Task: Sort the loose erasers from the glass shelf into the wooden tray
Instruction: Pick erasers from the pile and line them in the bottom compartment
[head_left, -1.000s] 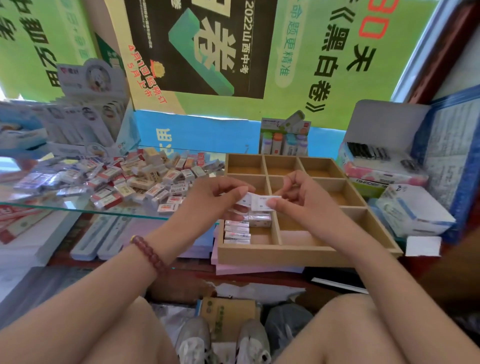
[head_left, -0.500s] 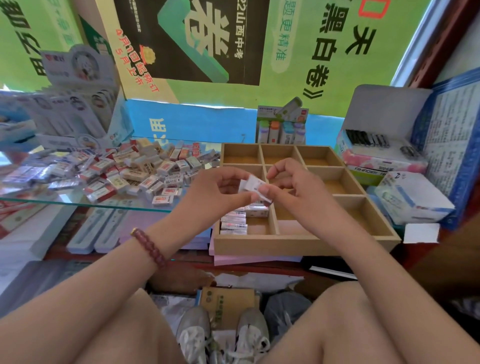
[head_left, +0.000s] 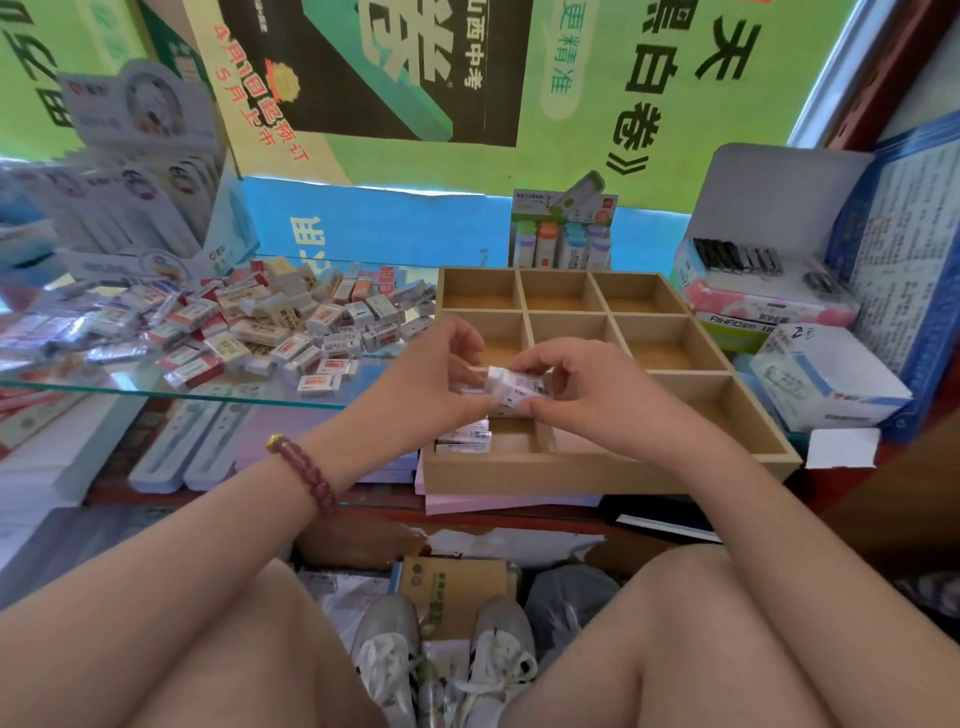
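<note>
Small white wrapped eraser (head_left: 511, 389) is pinched by left hand (head_left: 426, 384) and right hand (head_left: 587, 395) together, above near-left cell of nine-cell wooden tray (head_left: 571, 470). Should be laid flat against stacked erasers (head_left: 465, 439) there. Loose eraser pile (head_left: 291, 322) is seen on clear glass shelf (head_left: 156, 389).

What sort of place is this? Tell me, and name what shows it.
Probably a stationery shop: a heap of wrapped erasers on a glass shelf, an open box of pens beside it, and exam-book posters behind.
</note>
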